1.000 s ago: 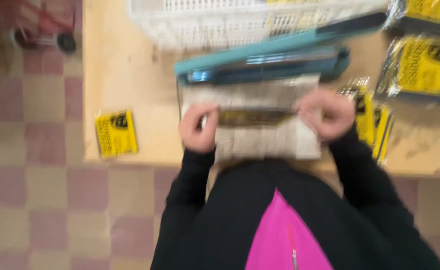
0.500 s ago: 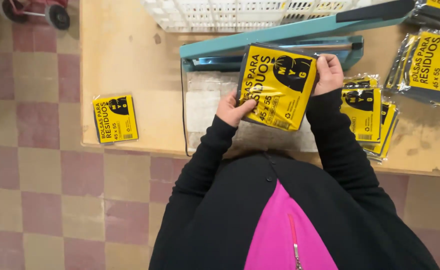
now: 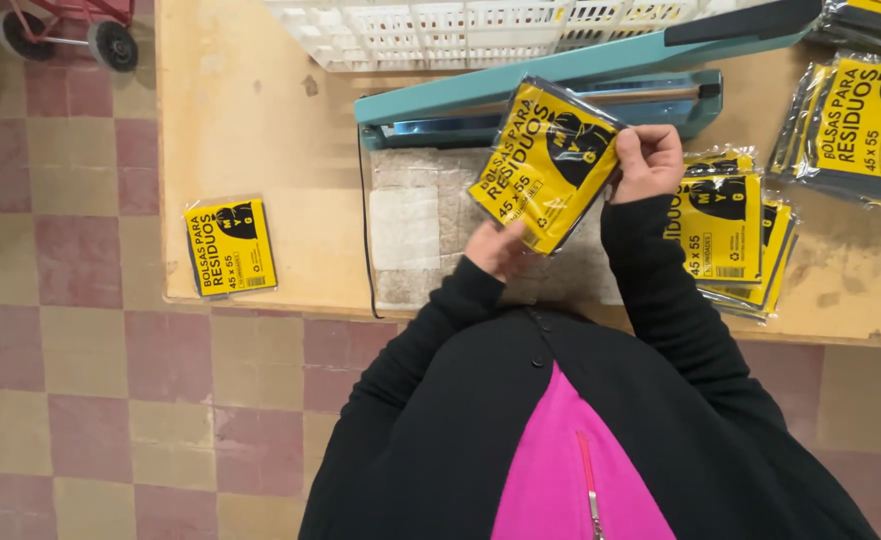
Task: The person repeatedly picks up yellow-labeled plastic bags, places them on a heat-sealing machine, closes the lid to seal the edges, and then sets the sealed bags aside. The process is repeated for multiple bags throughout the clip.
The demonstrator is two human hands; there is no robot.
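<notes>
I hold a yellow-and-black packet of bags in clear plastic, tilted, above a pale pad on the table. My left hand grips its lower corner. My right hand pinches its upper right edge. Just behind the packet lies a teal heat sealer with its arm raised. Black sleeves cover both my arms.
A stack of like packets lies to the right and another pile at the far right. One packet sits at the table's left edge. A white plastic basket stands at the back. A red cart wheel is on the checked floor.
A second ago both hands pressed something flat on the pad. The packet has since been lifted, and it now tilts more, with my left hand lower on it.
</notes>
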